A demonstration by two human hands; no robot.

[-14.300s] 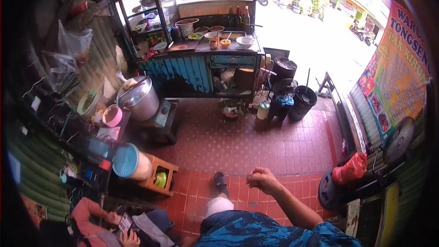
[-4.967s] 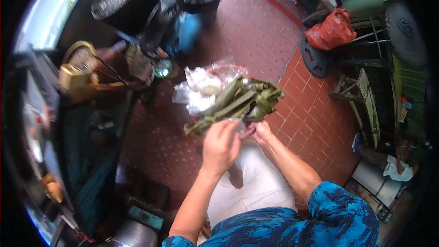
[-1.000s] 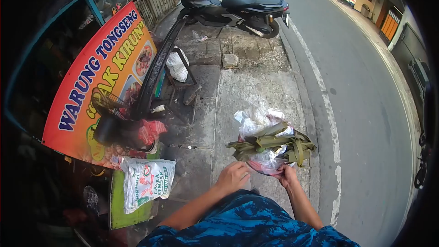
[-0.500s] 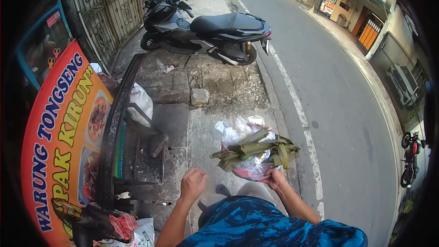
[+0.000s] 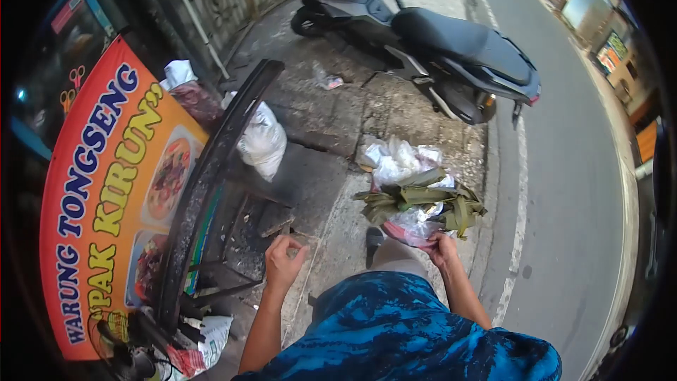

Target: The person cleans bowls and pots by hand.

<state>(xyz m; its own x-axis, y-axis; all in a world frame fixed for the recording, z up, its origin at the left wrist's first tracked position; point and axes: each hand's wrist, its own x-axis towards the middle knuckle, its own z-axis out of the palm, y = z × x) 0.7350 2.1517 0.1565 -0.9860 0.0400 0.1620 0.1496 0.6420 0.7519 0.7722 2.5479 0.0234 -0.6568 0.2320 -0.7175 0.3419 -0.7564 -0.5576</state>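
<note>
My right hand (image 5: 443, 252) grips the near edge of a pinkish-red piece (image 5: 409, 237) under a loose pile of rubbish. On top lie crumpled clear plastic bags (image 5: 403, 162) and folded, dull green leaves (image 5: 423, 197) that look like banana leaf. The pile is held out in front of my body, over the pavement. My left hand (image 5: 284, 262) is raised on the other side with its fingers curled in, and nothing shows in it. It is nearest to the dark grill stand (image 5: 218, 190) at the left.
A banner (image 5: 113, 204) with food pictures hangs at the left. A white sack (image 5: 263, 141) sits beside the stand, and another sack (image 5: 211, 342) lies near my left elbow. A parked motorbike (image 5: 423, 35) stands ahead. The road (image 5: 564, 204) runs along the right.
My view has turned left and I have come closer to the stand and the motorbike. The pile has travelled with my right hand. My left hand stays curled.
</note>
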